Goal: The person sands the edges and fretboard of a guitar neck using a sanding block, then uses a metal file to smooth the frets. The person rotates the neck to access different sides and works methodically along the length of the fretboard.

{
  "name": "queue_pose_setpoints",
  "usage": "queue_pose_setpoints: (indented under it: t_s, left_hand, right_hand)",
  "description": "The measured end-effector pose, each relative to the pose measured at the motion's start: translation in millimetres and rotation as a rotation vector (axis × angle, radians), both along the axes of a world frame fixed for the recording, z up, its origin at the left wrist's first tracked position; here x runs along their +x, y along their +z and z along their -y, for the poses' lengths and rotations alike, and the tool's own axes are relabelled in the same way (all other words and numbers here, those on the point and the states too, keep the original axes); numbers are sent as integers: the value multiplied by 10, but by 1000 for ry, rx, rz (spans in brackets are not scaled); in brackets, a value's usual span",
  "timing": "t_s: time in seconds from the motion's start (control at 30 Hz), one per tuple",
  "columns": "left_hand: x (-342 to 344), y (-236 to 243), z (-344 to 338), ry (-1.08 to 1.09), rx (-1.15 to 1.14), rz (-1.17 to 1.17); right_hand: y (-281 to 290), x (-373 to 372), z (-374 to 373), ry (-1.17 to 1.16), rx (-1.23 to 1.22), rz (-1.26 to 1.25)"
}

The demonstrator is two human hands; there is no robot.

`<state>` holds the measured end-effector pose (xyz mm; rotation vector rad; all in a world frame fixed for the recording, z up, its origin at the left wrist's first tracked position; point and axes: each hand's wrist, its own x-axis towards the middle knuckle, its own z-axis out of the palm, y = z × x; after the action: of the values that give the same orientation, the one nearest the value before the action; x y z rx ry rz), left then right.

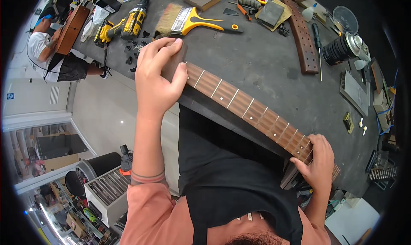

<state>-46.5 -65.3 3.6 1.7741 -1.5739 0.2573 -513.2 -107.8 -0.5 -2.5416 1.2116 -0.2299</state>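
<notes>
A guitar neck (242, 103) with a brown striped fretboard, pale frets and white dot inlays slants across the near edge of the workbench, from upper left to lower right. My left hand (157, 71) is closed over its brown headstock end, fingers bent across the top and the thumb near the first frets. At the other end, my right hand (319, 161) grips the neck around the closely spaced frets, thumb on the near side. The fretboard faces up. Beyond my right hand, only a short tip of the neck shows.
On the dark workbench (257, 65) lie a yellow-handled brush (188, 22), a yellow-black cordless drill (122, 26), a drilled wooden bar (302, 39), a screwdriver (317, 44) and a black spray can (340, 50). Another person (45, 48) handles a brown wooden piece at far left.
</notes>
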Motion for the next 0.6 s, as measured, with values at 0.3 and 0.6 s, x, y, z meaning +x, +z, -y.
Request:
queue_pose_setpoints:
  t_s: [0.3,0.6]
  left_hand:
    - [-519,-19,90,-287,38,-47]
    - [-1550,-92,-20,-508,47,-212]
  right_hand:
    - [0,17,-29,-2,-36,18]
    - [1,36,-11,26,-43,23]
